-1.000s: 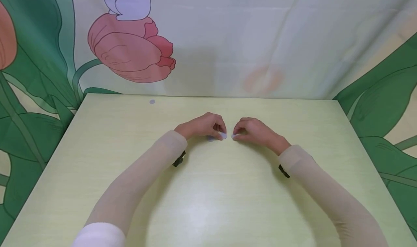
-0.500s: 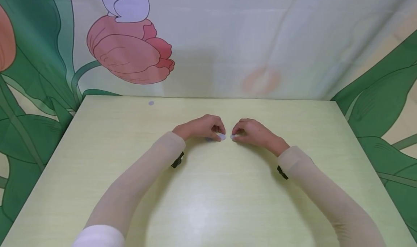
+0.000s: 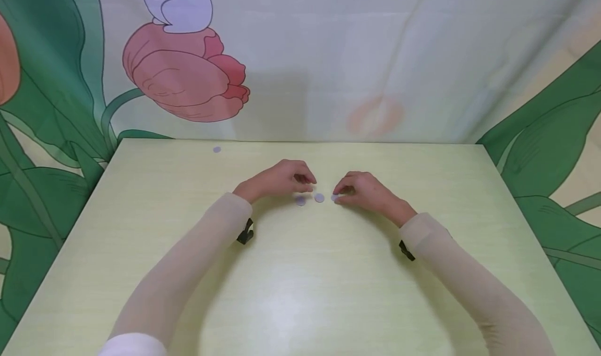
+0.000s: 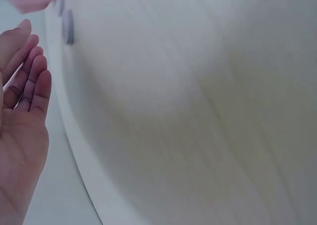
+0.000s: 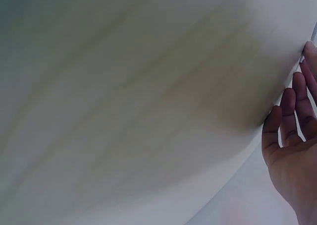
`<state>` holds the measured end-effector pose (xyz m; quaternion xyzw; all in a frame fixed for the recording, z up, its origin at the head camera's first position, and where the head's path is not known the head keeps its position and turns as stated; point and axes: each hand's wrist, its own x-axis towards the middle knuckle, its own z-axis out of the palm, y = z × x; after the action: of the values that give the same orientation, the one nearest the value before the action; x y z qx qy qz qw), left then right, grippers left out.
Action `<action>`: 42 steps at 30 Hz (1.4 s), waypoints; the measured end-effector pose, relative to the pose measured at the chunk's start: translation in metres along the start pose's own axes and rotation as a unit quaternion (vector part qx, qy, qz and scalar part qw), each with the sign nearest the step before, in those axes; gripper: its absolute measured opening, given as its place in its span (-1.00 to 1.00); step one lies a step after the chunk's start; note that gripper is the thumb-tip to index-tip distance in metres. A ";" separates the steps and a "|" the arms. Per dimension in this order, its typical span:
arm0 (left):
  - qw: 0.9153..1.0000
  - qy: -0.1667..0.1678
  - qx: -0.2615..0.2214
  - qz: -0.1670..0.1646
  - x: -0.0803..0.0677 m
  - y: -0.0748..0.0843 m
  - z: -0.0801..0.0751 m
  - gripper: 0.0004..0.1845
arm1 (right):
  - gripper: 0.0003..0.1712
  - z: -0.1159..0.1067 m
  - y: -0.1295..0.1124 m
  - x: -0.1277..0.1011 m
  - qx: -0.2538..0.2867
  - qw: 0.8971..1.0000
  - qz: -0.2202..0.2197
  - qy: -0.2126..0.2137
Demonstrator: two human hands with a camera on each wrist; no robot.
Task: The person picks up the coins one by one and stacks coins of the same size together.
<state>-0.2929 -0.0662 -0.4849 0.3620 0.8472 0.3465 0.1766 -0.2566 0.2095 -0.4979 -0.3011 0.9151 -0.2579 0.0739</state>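
In the head view, two small pale-purple discs lie flat on the table, a left disc [image 3: 300,201] and a middle disc [image 3: 319,198]. My left hand [image 3: 286,177] hovers just behind them, thumb and fingers apart, holding nothing; the left wrist view shows its fingers [image 4: 37,81] loosely bent. A third, right-hand disc [image 3: 334,197] is pinched between thumb and fingers of my right hand [image 3: 367,190], low at the tabletop. In the right wrist view the right hand's fingertips [image 5: 287,98] meet the table surface, and the disc is mostly hidden.
Another pale-purple disc [image 3: 217,150] lies near the back edge of the light wooden table [image 3: 291,277]. Behind the table hangs a curtain [image 3: 300,48] printed with flowers, leaves and a white animal. A dark wrist device [image 3: 245,232] sits under the left sleeve.
My left hand has let go of the middle disc and moved up and left, uncovering the left disc too. The right hand stays at its disc.
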 end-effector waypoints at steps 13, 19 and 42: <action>0.989 0.141 -0.018 -0.040 -0.042 -0.027 -0.037 -0.62 | -0.82 -0.004 0.000 -0.004 0.007 1.000 0.011 -0.004; 0.979 0.188 -0.003 -0.080 -0.072 -0.047 -0.056 -0.66 | -0.83 -0.004 0.000 -0.004 0.002 1.000 0.012 -0.004; 0.941 0.229 0.033 -0.246 -0.113 -0.101 -0.101 -0.58 | -0.86 -0.001 -0.008 -0.004 -0.016 0.997 0.071 0.011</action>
<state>-0.3217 -0.2466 -0.4809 0.0591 0.9383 0.3376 0.0459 -0.2494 0.2064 -0.4930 -0.2339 0.9388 -0.2410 0.0767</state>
